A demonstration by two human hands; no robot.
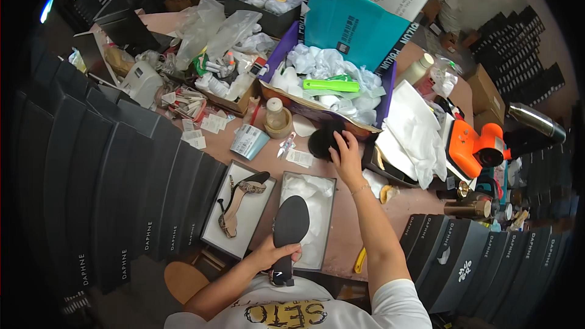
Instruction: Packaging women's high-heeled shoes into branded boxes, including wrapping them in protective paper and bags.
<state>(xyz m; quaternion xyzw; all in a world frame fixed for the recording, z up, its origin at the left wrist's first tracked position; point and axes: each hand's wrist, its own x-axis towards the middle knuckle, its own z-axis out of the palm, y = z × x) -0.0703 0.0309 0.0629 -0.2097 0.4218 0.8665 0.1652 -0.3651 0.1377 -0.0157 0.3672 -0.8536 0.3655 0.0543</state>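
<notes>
Inspector A: In the head view, how far along is the work?

Inspector B: Partway, in my judgement. The boxed sandal (234, 207) is lying on its side in the left tray (253, 222), on the counter (268, 162). The held sandal (291, 219) is not yet resting in either tray. The right tray (331, 210) is showing white paper (308, 185) and no shoe of its own.

Inspector A: Is anything appearing finished?

Inspector B: The boxed sandal is lying untouched, so its share may be done; I am not seeing proof. The held sandal is seeming to be the part left over.

Inspector A: And the left hand (275, 255)?

Inspector B: It is closing around the narrow middle of the held sandal, thumb across the dark sole. The sole is facing the camera, toe end pointing away from the person, heel end near the shirt (286, 314). The left forearm (222, 289) is entering from the lower left, elbow bending.

Inspector A: The right hand (345, 153)?

Inspector B: The right forearm (378, 225) is reaching forward across the counter. The fingers are spreading and curving over the black pad (322, 140), touching its right side. Whether they are gripping it, I cannot tell.
</notes>
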